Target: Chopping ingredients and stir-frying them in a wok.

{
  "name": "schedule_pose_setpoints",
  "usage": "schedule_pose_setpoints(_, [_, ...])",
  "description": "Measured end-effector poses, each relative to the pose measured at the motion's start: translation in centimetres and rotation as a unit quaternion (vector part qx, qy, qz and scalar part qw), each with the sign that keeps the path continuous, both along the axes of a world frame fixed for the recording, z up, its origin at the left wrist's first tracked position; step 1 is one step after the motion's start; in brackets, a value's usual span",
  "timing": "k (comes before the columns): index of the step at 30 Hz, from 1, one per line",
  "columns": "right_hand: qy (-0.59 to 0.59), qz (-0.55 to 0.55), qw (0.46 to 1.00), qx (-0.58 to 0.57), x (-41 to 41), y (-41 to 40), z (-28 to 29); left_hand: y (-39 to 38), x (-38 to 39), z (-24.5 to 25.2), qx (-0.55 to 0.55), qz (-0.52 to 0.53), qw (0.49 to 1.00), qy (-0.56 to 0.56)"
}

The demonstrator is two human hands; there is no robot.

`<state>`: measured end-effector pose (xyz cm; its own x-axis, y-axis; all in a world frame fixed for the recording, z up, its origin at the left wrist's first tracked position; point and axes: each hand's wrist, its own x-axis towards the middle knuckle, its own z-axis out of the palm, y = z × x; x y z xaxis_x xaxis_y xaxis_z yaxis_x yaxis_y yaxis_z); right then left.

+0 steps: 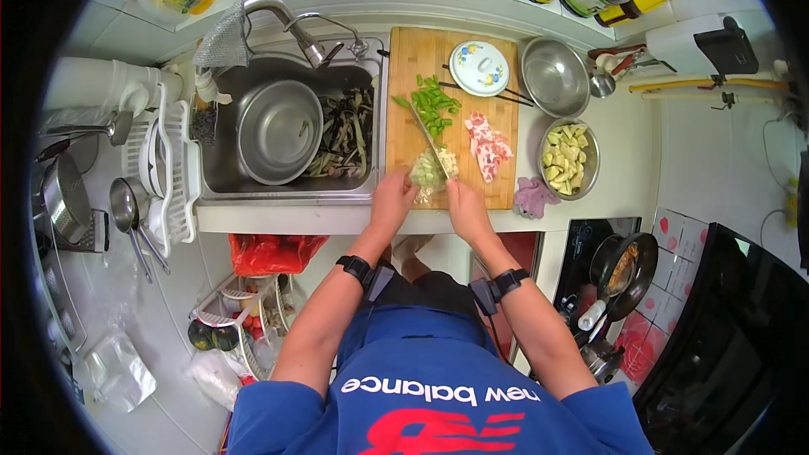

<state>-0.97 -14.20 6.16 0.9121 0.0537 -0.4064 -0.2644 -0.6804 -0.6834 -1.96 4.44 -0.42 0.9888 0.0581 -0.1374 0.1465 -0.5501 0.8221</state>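
At the near edge of a wooden cutting board, my right hand is closed round the handle end of a kitchen knife, whose blade points away and to the left. My left hand pinches the edge of a clear plastic bag that has pale green pieces in it or under it. Chopped whitish pieces, perhaps garlic, lie beside the blade. Cut green pepper pieces are spread farther back. Sliced raw meat lies to the right, below a floral enamel lid.
Left of the board is a sink holding a metal basin and vegetable peelings. To the right stand an empty steel bowl, a bowl of cut pale vegetable chunks and a purple cloth. A pan sits at the stove.
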Motion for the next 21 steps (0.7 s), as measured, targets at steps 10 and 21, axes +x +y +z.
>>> schedule_pose_setpoints(10, [0.018,0.023,0.999,0.016,1.0,-0.9,5.6,0.1,0.5,1.8,-0.065,0.01,0.997,0.037])
schedule_pose_setpoints(21, [-0.03,0.049,0.997,-0.054,-1.2,-3.2,6.9,4.9,12.1,13.0,-0.068,0.089,0.973,-0.204])
